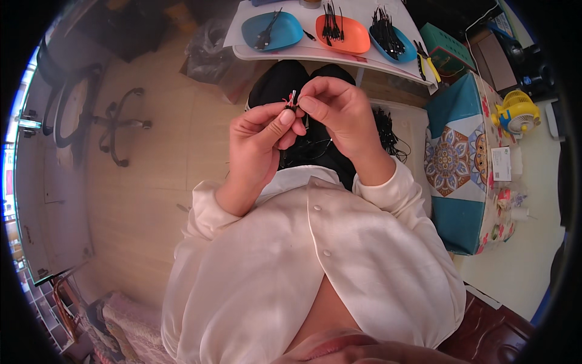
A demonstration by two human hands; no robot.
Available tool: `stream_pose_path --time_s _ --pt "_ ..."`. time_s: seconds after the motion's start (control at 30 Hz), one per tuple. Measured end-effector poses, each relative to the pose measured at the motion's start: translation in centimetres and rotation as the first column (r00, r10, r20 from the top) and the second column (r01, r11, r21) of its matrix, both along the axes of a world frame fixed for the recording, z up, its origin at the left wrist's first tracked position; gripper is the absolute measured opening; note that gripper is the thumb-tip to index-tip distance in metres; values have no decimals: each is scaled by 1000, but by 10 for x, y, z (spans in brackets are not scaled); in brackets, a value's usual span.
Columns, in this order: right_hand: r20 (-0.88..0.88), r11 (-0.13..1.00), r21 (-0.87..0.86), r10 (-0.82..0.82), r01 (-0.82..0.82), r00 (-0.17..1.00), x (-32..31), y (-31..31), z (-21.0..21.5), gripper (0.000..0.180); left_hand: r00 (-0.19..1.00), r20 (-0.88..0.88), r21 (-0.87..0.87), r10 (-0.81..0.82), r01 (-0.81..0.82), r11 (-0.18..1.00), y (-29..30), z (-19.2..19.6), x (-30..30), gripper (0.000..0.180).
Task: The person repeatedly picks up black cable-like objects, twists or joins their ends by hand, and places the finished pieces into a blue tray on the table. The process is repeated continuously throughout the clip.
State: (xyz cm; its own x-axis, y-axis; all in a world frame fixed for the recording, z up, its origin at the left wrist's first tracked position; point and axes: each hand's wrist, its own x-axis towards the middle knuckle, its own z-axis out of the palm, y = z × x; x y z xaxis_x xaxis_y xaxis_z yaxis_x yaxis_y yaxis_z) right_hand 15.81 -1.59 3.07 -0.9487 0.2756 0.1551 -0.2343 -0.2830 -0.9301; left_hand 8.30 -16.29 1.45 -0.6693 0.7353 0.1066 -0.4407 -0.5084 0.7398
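Above my lap, my left hand (259, 130) is closed in a pinch, thumb and forefinger holding a thin black cable by its stripped end. Red and whitish wire ends (293, 97) stick up from that grip. My right hand (341, 112) meets it from the other side, thumb and forefinger pinched together at the wires; exactly which strand they hold is too small to tell. Dark cable loops (315, 148) lie on my black-trousered lap below my hands.
Ahead, a white table (379, 12) bears a blue tray (251, 27), an orange tray (361, 39) and another blue tray (407, 59), all with black cables. Yellow-handled pliers (432, 67) lie at its right edge. More black cables (388, 130) sit right of my lap. An office chair (112, 118) stands left.
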Motion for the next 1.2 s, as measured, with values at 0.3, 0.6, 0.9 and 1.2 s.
stream_pose_path --time_s 0.3,0.6,0.9,1.2 --pt "-153 790 -518 291 -327 944 -1 -3 -14 13 993 58 100 -104 98 990 0 -1 1 14" --pt "-55 916 -307 254 -258 966 1 2 -11 10 996 -23 59 -91 92 994 -3 -3 0 15" --pt "83 923 -347 206 -165 975 10 8 -6 11 980 -30 -62 -198 196 979 -8 6 1 13" --pt "18 966 -171 199 -193 980 16 4 -5 17 976 -16 -37 -216 215 976 -6 3 1 13"
